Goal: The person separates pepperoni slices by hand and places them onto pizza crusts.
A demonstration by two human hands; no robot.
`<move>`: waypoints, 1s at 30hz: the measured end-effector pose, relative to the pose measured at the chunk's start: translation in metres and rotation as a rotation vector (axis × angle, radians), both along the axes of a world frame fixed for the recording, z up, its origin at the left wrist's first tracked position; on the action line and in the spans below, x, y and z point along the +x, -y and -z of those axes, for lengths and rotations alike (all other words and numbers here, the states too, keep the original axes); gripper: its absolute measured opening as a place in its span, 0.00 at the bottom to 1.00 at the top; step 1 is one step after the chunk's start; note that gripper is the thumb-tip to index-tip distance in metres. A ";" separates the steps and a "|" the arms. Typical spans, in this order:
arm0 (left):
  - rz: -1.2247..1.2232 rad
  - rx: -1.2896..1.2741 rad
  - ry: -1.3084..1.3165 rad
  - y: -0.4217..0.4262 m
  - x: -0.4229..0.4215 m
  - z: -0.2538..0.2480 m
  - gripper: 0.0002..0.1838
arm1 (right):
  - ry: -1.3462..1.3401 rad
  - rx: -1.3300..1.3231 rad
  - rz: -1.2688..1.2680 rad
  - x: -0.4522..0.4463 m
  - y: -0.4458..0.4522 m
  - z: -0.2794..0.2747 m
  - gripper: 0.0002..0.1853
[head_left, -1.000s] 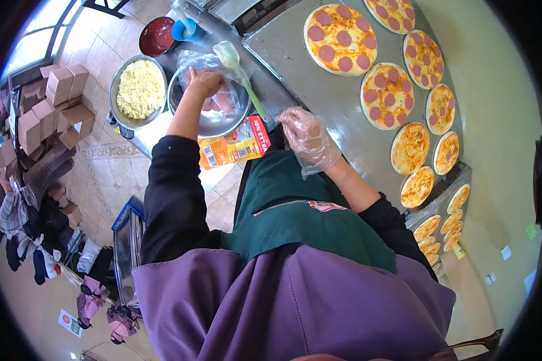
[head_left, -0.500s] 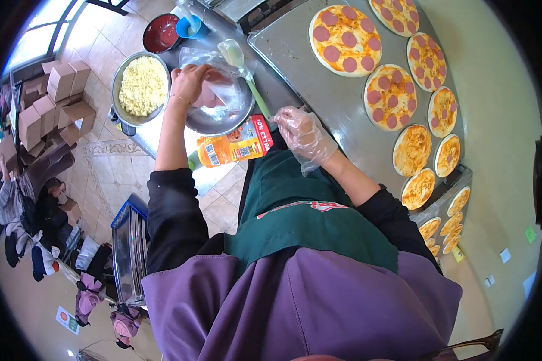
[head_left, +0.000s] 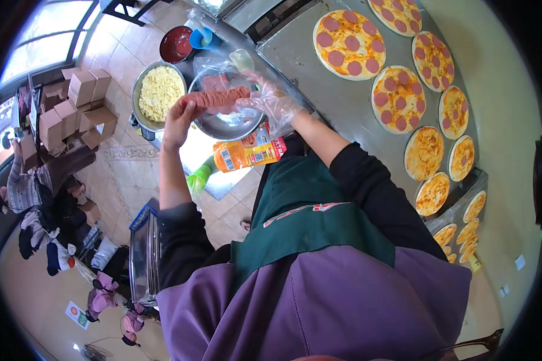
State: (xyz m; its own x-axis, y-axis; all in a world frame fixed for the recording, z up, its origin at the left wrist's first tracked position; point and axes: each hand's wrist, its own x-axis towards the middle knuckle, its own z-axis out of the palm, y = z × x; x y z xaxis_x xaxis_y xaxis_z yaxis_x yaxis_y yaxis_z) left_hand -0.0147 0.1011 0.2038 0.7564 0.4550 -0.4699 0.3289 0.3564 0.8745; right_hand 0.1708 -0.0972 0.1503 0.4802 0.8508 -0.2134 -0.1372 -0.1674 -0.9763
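The left hand [head_left: 177, 123], bare, grips 1 end of a stack of sliced sausage [head_left: 218, 98]; the right hand [head_left: 251, 90], in a clear glove, spreads its fingers around the other end, though whether it presses I cannot tell. Minding 2 ends probably stops loose slices parting. The stack is held above a metal bowl [head_left: 230, 125], which would likely catch any that slip. An orange pouch [head_left: 238, 156] lies just beside. Beyond, a pan [head_left: 135, 108] contains grated cheese [head_left: 161, 90]; pizzas [head_left: 349, 45] cover the tabletop [head_left: 343, 108] in 1 layer, presumably keeping every top reachable.
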 end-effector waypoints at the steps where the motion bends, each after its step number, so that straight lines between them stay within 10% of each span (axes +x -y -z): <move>1: -0.052 -0.082 -0.003 0.011 -0.002 -0.007 0.15 | -0.234 0.079 -0.094 0.000 -0.002 -0.006 0.38; 6: -0.078 -0.375 0.127 0.051 -0.013 -0.002 0.16 | -0.691 0.031 -0.245 -0.005 0.023 -0.016 0.22; 30: 0.640 -0.863 -0.101 0.349 0.202 0.040 0.20 | -0.834 0.017 0.637 0.032 0.397 -0.073 0.26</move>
